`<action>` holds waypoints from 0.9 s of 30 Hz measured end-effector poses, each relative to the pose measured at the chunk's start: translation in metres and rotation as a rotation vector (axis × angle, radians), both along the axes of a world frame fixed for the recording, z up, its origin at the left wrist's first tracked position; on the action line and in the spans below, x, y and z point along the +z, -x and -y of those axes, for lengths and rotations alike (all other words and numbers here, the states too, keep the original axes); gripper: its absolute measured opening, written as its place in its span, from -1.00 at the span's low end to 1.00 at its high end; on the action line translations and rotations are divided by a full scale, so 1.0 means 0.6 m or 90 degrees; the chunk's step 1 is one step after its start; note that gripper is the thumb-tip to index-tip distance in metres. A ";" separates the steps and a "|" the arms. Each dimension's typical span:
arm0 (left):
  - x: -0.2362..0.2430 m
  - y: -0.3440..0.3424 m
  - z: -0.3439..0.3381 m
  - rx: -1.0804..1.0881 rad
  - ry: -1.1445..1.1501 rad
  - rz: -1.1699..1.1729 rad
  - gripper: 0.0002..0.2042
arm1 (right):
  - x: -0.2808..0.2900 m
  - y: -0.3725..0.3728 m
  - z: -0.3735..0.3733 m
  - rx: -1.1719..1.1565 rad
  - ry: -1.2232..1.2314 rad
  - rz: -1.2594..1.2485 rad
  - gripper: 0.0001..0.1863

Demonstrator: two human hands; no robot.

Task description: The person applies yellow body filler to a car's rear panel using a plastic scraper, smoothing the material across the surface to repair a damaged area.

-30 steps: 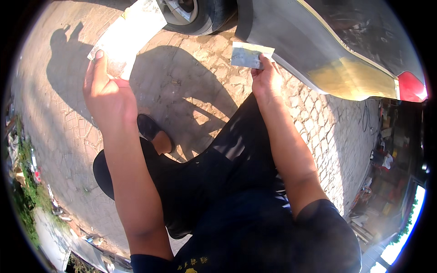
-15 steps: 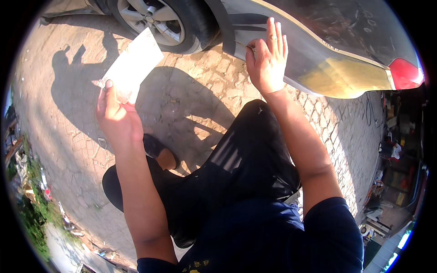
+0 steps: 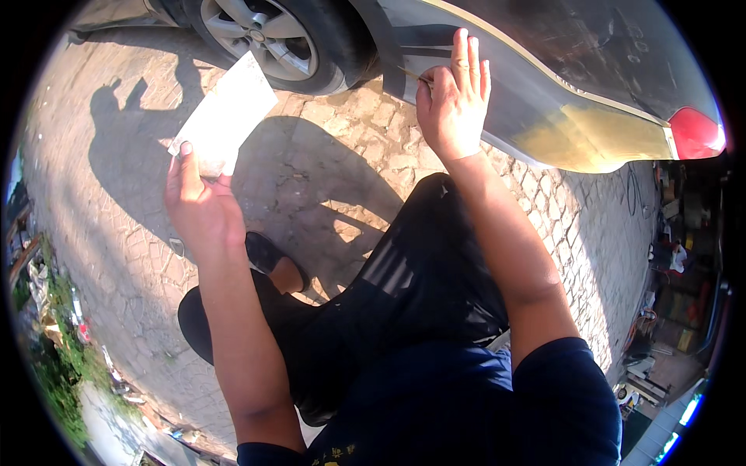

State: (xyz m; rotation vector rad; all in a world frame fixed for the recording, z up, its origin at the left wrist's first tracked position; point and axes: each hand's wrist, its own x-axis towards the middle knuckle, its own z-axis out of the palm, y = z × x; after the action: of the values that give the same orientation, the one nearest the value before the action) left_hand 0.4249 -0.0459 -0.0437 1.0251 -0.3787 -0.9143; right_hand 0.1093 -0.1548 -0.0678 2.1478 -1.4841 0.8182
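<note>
My left hand (image 3: 200, 198) grips a white rectangular sheet (image 3: 227, 105) with a smudged lower end, thumb over it. My right hand (image 3: 453, 109) pinches a thin flat card (image 3: 412, 73), seen nearly edge-on, with thumb and forefinger, other fingers extended upward. It is in front of a car's grey side panel (image 3: 521, 81), which has dark streaks and a yellow filler patch (image 3: 579, 136). Whether the card touches the panel, I cannot tell.
A wheel (image 3: 256, 35) and a red tail light (image 3: 691, 132) flank the panel. My crouched legs (image 3: 404, 256) are on sunlit paving (image 3: 116, 233) crossed by shadows. Cluttered items (image 3: 672, 256) line the right side; plants and debris (image 3: 54, 357) lie at the left.
Since a second ago my right hand has risen to the panel and turned its card edge-on. My left hand and sheet sit slightly lower in view; the last half second shows little movement.
</note>
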 end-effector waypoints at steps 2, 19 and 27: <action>0.001 0.001 0.000 -0.006 -0.004 -0.002 -0.69 | 0.001 0.010 -0.002 -0.023 -0.001 -0.022 -0.85; -0.003 0.005 -0.003 -0.020 -0.002 0.003 -0.70 | 0.006 0.007 -0.005 0.005 -0.022 -0.018 -0.90; -0.010 0.001 -0.001 -0.018 0.014 -0.012 -0.67 | -0.039 0.012 0.003 0.064 -0.048 -0.105 -0.86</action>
State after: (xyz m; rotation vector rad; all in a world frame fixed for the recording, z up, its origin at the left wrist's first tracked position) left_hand 0.4243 -0.0455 -0.0496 0.9926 -0.3870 -0.9424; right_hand 0.1020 -0.1568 -0.0913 2.2999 -1.3544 0.6103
